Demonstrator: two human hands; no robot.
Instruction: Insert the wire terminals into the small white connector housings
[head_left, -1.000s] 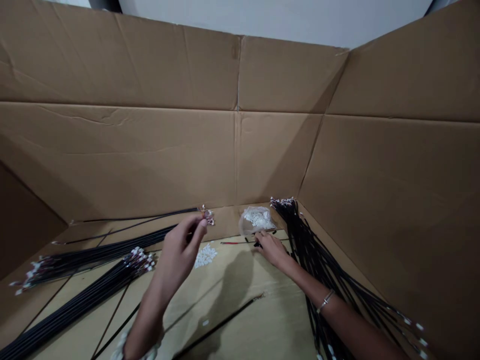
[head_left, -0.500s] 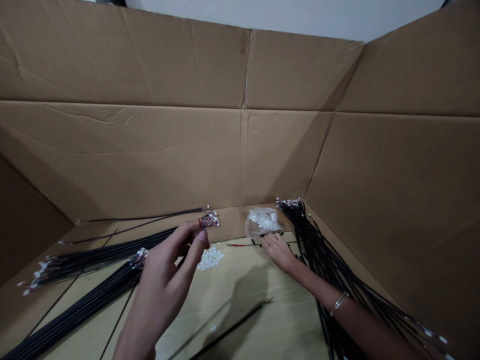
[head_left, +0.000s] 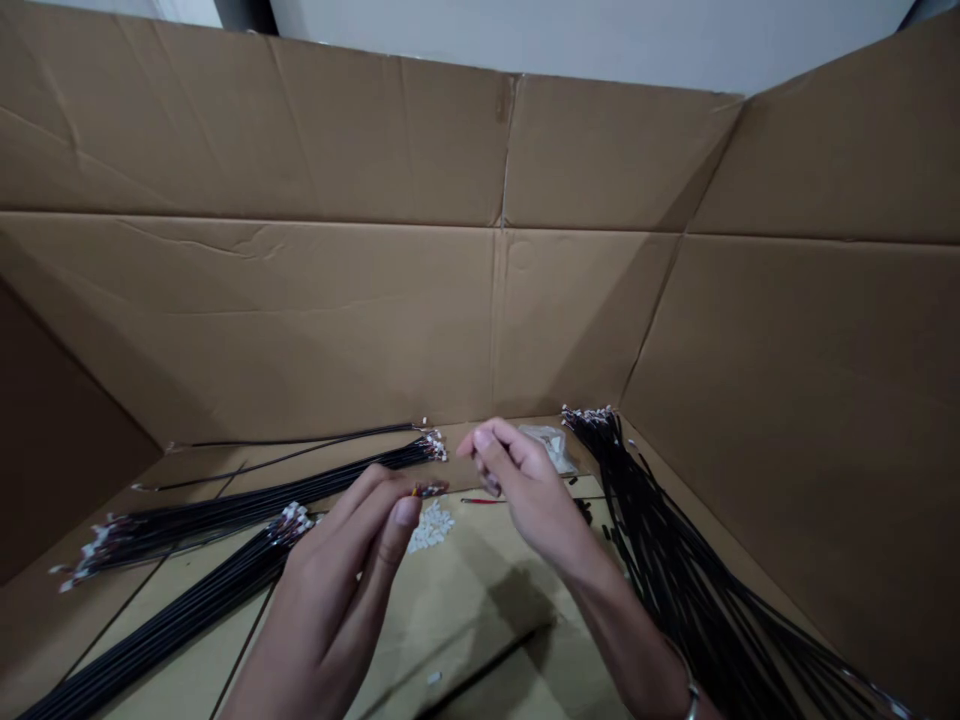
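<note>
My left hand point(head_left: 337, 580) is closed, thumb against fingers, on a cable; its thin coloured wire ends point(head_left: 430, 490) stick out past my fingertips, and the rest is hidden by the hand. To the right, my right hand point(head_left: 529, 490) is raised with thumb and fingers pinched together. Whatever sits in that pinch, if anything, is too small to make out. The two hands are apart. Between and beyond them lies a pile of small white connector housings point(head_left: 431, 526). A clear bag of white pieces point(head_left: 553, 447) is partly behind my right hand.
Bundles of black cables with white connectors lie at left point(head_left: 180, 610) and right point(head_left: 675, 570). One black cable point(head_left: 487, 670) lies in front, beside a loose white piece point(head_left: 434, 678). A thin red tool point(head_left: 480, 500) rests behind. Cardboard walls point(head_left: 337, 320) enclose the back and sides.
My right hand has moved from the small black pieces near the bag, up and left towards my left hand, its fingers now pinched. My left hand has tilted slightly, still gripping the wires.
</note>
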